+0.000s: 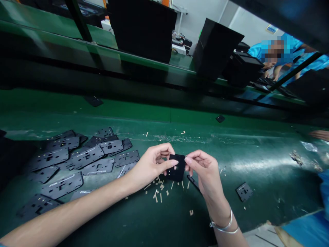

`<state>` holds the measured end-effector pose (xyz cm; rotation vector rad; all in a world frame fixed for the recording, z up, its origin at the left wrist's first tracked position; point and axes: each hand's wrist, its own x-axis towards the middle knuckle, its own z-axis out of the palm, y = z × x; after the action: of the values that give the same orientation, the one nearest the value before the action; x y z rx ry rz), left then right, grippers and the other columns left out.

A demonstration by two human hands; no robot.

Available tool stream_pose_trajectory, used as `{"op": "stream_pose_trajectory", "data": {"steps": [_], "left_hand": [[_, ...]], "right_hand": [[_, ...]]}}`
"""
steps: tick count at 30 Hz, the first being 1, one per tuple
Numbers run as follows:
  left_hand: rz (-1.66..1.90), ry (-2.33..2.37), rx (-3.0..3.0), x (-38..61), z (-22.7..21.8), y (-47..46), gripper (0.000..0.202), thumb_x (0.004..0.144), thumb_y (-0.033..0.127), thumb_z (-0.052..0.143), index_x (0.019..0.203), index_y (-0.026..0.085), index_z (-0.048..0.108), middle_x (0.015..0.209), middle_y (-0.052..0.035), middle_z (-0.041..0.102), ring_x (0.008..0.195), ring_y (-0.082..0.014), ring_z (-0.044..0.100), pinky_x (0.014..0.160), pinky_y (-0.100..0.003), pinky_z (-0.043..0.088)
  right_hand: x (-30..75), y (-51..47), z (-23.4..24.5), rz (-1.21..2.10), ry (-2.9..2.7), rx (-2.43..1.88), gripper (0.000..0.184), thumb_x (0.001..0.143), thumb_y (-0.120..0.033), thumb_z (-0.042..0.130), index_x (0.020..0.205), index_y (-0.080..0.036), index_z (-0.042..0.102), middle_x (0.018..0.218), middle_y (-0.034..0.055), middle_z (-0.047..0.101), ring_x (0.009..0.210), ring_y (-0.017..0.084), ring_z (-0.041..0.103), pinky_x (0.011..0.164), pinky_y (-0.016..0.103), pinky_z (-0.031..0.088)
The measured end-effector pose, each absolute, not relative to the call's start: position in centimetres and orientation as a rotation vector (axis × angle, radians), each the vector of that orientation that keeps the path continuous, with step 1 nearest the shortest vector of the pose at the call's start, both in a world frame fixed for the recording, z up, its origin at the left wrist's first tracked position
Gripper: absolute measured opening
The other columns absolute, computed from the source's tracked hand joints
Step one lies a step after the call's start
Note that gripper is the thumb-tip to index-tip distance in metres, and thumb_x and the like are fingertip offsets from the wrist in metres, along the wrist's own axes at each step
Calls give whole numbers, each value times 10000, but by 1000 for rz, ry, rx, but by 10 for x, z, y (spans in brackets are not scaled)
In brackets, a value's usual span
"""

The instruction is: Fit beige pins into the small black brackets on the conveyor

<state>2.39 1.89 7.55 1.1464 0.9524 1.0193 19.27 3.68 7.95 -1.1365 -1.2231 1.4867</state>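
Between the left hand (158,160) and right hand (205,168) is a black plate (178,174), the left clamping its side, the right pinching a corner. It looks light, stiff and smooth, likely best held by its edges. Tan scraps (161,198) lie beneath on the bench (138,223); other plates (86,157) lie heaped leftward.

Green worktop (257,144) (glare (264,164) at right), pale wall (204,10).

Flat black plate (177,175) with small holes
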Motion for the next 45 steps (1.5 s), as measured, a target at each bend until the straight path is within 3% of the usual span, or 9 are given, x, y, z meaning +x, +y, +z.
{"op": "stream_pose_trajectory", "data": {"steps": [3,5,10,14,28,34,37,41,45], "left_hand": [[1088,1155,1274,28,76,17,129,784,252,626,869,174,570,803,-7,595,719,-141,577,581,-234,495],[1109,1298,1396,31,74,14,280,757,226,657,1027,203,585,947,-29,632,818,-171,596,685,-283,513],[1043,1335,1556,35,67,6,632,752,223,664,1327,261,405,1104,-46,631,937,-211,605,844,-374,509],[1023,1167,1568,34,70,8,589,763,170,631,1304,234,407,1033,-32,657,870,-176,637,827,-338,533],[1130,1199,2125,22,67,14,577,770,35,501,1316,177,384,1197,-78,581,1111,-206,531,919,-391,483],[1057,1118,2236,21,64,17,607,757,-22,445,1323,188,388,1230,-91,560,1135,-215,508,901,-392,485],[1049,1176,2004,20,53,28,593,759,46,515,1313,212,380,1202,-96,580,1100,-232,544,911,-425,468],[1078,1184,1379,12,46,72,450,726,140,607,1138,153,425,1006,-123,661,868,-220,657,740,-371,534],[1189,1314,1154,-5,58,142,382,751,163,595,1102,143,445,1070,-133,656,871,-216,673,733,-336,530]], "right_hand": [[192,32,76,1359,-1230,-1145,65,701,-221,720,692,-185,666,567,-30,605,487,71,521,416,161,391],[190,28,73,1233,-1257,-1169,52,730,-230,703,735,-193,667,604,-29,613,503,72,523,443,171,406],[183,19,68,1049,-1368,-1143,21,761,-197,675,768,-209,660,729,-13,627,587,90,556,521,204,445],[183,21,65,1137,-1363,-1017,65,740,-163,688,740,-220,658,754,-10,617,664,109,566,542,204,445],[185,32,71,1718,-1167,-878,70,664,-190,729,687,-194,664,774,2,565,566,76,455,418,165,363],[185,36,69,1820,-1142,-942,112,653,-229,728,650,-179,627,638,-24,519,532,80,438,420,170,376],[192,47,66,1659,-1292,-1075,120,679,-271,709,707,-184,632,692,-2,575,579,99,485,433,175,381],[217,72,59,1050,-1643,-1462,229,804,-389,536,824,-178,623,818,58,653,654,142,566,475,214,409],[240,89,52,729,-1954,-1737,163,784,-279,505,760,-204,648,728,25,689,657,157,611,562,241,414]]}}
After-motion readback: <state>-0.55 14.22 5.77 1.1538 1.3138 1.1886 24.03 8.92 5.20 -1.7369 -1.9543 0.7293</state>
